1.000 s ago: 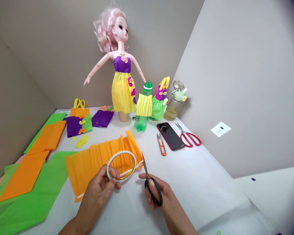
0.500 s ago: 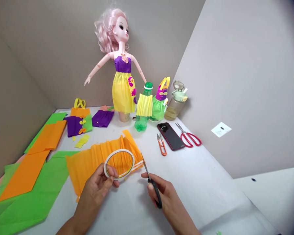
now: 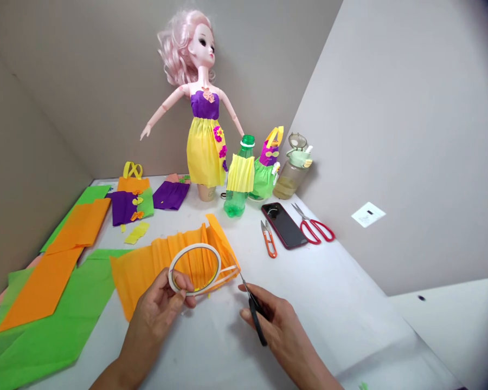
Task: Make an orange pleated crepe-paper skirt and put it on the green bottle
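My left hand (image 3: 165, 303) pinches a roll of white double-sided tape (image 3: 171, 269) by its lower edge. A strip of the tape runs from the roll to the right edge of a gathered orange crepe paper piece (image 3: 158, 252), which lies on the table beyond my hands. My right hand (image 3: 274, 322) grips black-handled scissors (image 3: 255, 314). Their tips reach the paper's right corner, where the strip ends; whether the blades are fully closed I cannot tell.
Orange thread snips (image 3: 269, 241), a phone (image 3: 284, 225) and red-handled scissors (image 3: 317, 230) lie to the right. At the back stand a doll (image 3: 205, 146), a green bottle (image 3: 235, 205) and a drink bottle (image 3: 288, 181). Orange and green paper sheets (image 3: 77, 309) spread at left.
The tape roll has shifted slightly left and toward me, with the strip now lifted off the paper. My right hand's fingers have spread a little on the scissors, whose tips moved down slightly.
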`<state>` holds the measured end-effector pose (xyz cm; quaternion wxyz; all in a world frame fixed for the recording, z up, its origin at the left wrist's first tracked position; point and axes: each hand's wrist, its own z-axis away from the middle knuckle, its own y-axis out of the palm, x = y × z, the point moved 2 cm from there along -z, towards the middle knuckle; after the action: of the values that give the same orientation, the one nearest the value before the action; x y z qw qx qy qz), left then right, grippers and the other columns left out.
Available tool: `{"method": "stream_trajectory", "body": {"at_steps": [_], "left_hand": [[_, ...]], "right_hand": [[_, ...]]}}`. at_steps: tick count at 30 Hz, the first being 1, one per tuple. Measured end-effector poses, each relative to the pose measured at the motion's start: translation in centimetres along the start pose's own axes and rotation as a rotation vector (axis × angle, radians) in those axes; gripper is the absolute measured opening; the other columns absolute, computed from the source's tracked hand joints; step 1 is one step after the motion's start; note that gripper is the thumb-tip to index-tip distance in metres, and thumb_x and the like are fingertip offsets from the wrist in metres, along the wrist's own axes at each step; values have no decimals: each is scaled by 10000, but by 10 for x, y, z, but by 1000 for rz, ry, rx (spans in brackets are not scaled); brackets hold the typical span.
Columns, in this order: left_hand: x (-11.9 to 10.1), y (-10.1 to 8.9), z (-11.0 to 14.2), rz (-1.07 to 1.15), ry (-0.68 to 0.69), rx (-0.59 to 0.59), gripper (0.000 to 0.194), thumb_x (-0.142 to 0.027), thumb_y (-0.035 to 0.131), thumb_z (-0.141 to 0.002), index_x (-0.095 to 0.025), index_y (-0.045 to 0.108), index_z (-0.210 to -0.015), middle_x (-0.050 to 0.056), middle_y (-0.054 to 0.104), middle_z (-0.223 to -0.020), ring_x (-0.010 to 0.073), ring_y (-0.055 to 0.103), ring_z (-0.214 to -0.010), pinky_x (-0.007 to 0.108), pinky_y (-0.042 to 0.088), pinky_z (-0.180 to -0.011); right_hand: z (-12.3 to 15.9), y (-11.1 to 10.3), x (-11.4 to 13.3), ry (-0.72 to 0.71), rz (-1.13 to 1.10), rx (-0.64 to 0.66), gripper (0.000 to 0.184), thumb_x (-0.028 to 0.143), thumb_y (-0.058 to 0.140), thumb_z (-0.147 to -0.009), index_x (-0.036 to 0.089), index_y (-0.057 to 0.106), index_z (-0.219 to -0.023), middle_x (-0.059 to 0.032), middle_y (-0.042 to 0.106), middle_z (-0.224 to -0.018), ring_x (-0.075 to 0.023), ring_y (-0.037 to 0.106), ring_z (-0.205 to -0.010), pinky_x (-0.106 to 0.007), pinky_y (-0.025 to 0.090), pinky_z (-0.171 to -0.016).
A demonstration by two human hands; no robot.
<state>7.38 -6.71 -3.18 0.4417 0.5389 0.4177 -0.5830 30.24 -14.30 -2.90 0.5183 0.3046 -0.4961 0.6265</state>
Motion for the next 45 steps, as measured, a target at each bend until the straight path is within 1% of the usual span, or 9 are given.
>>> {"method": "stream_trajectory", "body": {"at_steps": [8, 22, 25, 28, 32, 34, 37, 41, 45], "left_hand": [[2, 0, 2, -13, -7, 1, 218, -429, 590, -940, -221, 527, -934, 3, 569, -912, 155, 646, -752, 276, 552, -742], [1, -2, 2, 0, 3, -38, 213, -418, 609, -920, -217, 540, -931, 9, 584, -907, 164, 639, -739, 286, 552, -726], [-1, -6, 0, 29, 34, -111, 183, -390, 613, -916, -220, 548, -905, -9, 576, -879, 140, 610, -706, 250, 531, -700], [-2, -10, -1, 79, 33, -174, 143, -350, 619, -911, -222, 555, -895, -27, 563, -872, 117, 587, -692, 222, 509, -707], [-3, -11, -3, 208, -18, -186, 128, -304, 640, -879, -220, 544, -869, -39, 544, -864, 108, 564, -664, 211, 495, -668], [-3, -10, -3, 255, -34, -162, 117, -291, 632, -881, -216, 546, -856, -40, 538, -854, 104, 555, -659, 204, 487, -656], [-4, -9, -3, 293, -37, -123, 106, -290, 623, -891, -218, 554, -853, -42, 539, -850, 96, 546, -663, 190, 477, -654], [-8, -9, -2, 335, -55, -85, 134, -310, 645, -876, -225, 544, -851, -45, 533, -841, 97, 538, -647, 196, 472, -629], [-9, -6, 0, 333, -66, -24, 160, -346, 622, -897, -222, 537, -842, -36, 526, -842, 111, 532, -644, 223, 473, -629]], "right_hand": [[0, -3, -2, -12, 132, -7, 309, 478, 674, -831, 217, 733, -985, 37, 449, -670, -138, 376, -645, -254, 321, -611], [2, -6, 7, 7, 155, 41, 308, 404, 709, -799, 253, 741, -1065, 27, 503, -700, -155, 414, -663, -264, 351, -637], [7, -15, 15, 44, 28, 103, 455, 393, 783, -742, 229, 693, -1156, 10, 546, -795, -165, 466, -739, -262, 380, -681], [9, -24, 17, 54, -249, 282, 579, 580, 694, -821, 169, 641, -1226, 9, 549, -721, -135, 464, -647, -251, 347, -618], [7, -27, 8, 149, -722, 501, 685, 732, 504, -876, 140, 618, -1200, 59, 470, -554, -69, 314, -408, -237, 193, -456], [5, -26, 6, 196, -791, 480, 658, 734, 462, -894, 151, 621, -1156, 71, 438, -544, -60, 268, -387, -238, 164, -440], [5, -35, 9, 111, -486, 220, 583, 680, 511, -897, 161, 618, -1142, 37, 502, -597, -97, 380, -466, -241, 265, -481], [11, -78, -2, -32, 322, -277, 456, 504, 674, -808, 247, 624, -1181, -19, 646, -795, -182, 555, -618, -304, 440, -612], [17, -114, -36, -215, 862, -420, 416, 332, 512, -845, 240, 619, -1237, -86, 704, -1035, -271, 687, -896, -352, 541, -683]]}}
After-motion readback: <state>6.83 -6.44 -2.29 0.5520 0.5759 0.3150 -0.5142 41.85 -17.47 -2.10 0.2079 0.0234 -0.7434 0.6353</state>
